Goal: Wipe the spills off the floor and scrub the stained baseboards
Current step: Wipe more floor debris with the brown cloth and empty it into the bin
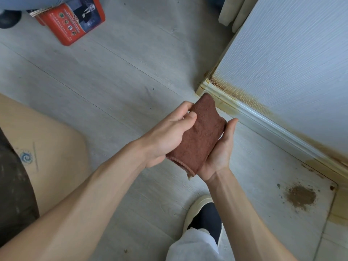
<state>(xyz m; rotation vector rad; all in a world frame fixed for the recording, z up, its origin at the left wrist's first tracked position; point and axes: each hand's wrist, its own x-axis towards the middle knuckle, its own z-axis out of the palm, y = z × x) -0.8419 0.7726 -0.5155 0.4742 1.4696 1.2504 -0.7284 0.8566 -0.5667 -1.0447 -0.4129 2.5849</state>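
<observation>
From the head camera you have one folded brown cloth point(197, 136), and both of your hands are on it. You can count one brown powdery spill point(301, 197) on the pale floor point(113, 87), low on the right near the corner, with small dark specks scattered round it. One baseboard point(263, 125) runs diagonally along the foot of the ribbed white wall panel point(291, 53), and it carries yellow-brown staining along its top edge, at its near end and again toward the lower right corner. One red printed box point(73, 21) lies on the floor at the top left. One shoe point(203, 213), dark with a pale sole, shows below your hands, with a white trouser leg point(192, 245) over it.

Your left hand point(165, 132) comes in from the lower left with the back of the hand up; its fingers curl over the cloth's left edge and the thumb presses onto the top face, so it pinches the cloth. Your right hand point(220, 147) lies palm up beneath the cloth, fingers bent up round the right side with the fingertips showing past the edge, cradling it. The cloth is held above the floor, its far end just beside the stained end of the baseboard; you cannot tell whether it touches it. The spill sits well apart from the cloth.
</observation>
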